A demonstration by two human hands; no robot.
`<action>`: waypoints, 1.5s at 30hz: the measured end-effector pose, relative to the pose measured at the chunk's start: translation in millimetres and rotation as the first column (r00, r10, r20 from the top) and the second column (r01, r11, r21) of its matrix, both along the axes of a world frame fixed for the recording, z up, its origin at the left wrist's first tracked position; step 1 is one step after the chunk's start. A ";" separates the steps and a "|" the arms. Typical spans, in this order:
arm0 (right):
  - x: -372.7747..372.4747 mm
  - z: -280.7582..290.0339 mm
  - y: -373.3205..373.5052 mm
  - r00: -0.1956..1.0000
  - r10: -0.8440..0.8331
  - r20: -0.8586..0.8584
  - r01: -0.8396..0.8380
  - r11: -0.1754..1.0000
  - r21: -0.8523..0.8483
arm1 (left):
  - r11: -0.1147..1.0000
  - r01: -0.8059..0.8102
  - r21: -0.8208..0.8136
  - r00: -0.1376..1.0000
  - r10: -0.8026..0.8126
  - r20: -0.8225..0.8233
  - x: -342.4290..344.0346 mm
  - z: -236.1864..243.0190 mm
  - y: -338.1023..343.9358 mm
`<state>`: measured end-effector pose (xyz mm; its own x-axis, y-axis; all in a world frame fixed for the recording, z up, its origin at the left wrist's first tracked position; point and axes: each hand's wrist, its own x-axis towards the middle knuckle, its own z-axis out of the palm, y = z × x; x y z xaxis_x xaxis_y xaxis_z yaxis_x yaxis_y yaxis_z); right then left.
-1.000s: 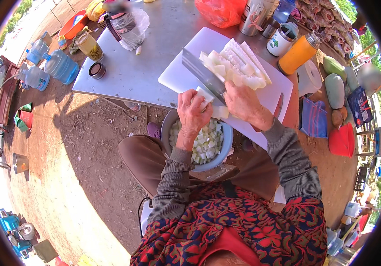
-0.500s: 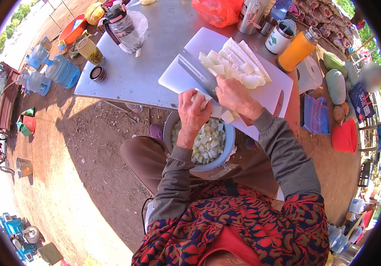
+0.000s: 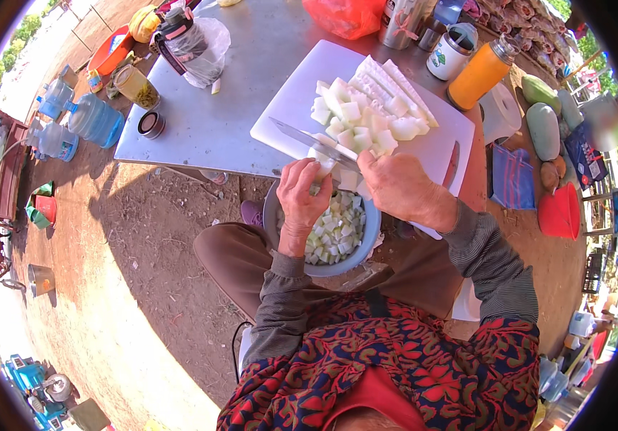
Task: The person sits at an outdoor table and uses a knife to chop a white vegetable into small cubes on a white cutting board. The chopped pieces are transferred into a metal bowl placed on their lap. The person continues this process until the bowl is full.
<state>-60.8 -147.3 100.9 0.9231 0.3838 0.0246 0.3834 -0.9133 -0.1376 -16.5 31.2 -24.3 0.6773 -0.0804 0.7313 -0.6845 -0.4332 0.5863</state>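
Observation:
My right hand (image 3: 409,190) is wrapped round the handle of a wide-bladed kitchen knife (image 3: 296,135), its blade reaching left over the white cutting board (image 3: 280,100). At the board's near edge my left hand (image 3: 300,197) grips a white melon piece (image 3: 322,164), fingers curled round it right beside the blade. Cut melon chunks (image 3: 352,118) lie heaped on the board beyond the knife, next to long melon strips (image 3: 398,90). Below my hands, between my knees, stands a blue basin (image 3: 372,233) holding many pale melon cubes (image 3: 334,233).
The metal table (image 3: 208,129) also bears a bagged drink bottle (image 3: 194,50), a small dark-rimmed cup (image 3: 151,125), a tea jar (image 3: 136,87), a red plastic bag (image 3: 345,14), a white mug (image 3: 450,54) and an orange flask (image 3: 480,75). Pale green melons (image 3: 544,133) and a red bucket (image 3: 559,212) are at the right.
The knife has come nearer and turned, showing less of its flat side. My right hand has shifted right and nearer; more chunks on the board are uncovered. My left hand has moved slightly nearer.

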 end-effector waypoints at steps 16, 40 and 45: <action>16.3 -13.7 -2.4 0.991 -0.123 0.059 0.114 0.983 0.145 | 1.000 0.012 -0.012 1.000 -0.012 -0.007 16.5 -9.8 -6.5; 8.8 -20.8 -12.3 0.979 -0.168 0.116 0.138 0.963 0.233 | 0.992 -0.010 0.123 0.999 0.004 0.047 0.2 -10.2 -1.0; -11.2 0.8 -4.8 0.995 -0.038 0.096 0.036 0.999 0.026 | 0.994 -0.045 0.098 0.999 0.042 0.032 -2.2 -4.2 -3.0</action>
<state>-72.0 -152.1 101.7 0.9294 0.3478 0.1231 0.3622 -0.9238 -0.1240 -18.7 28.2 -28.6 0.6594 -0.1242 0.7414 -0.6806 -0.5176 0.5186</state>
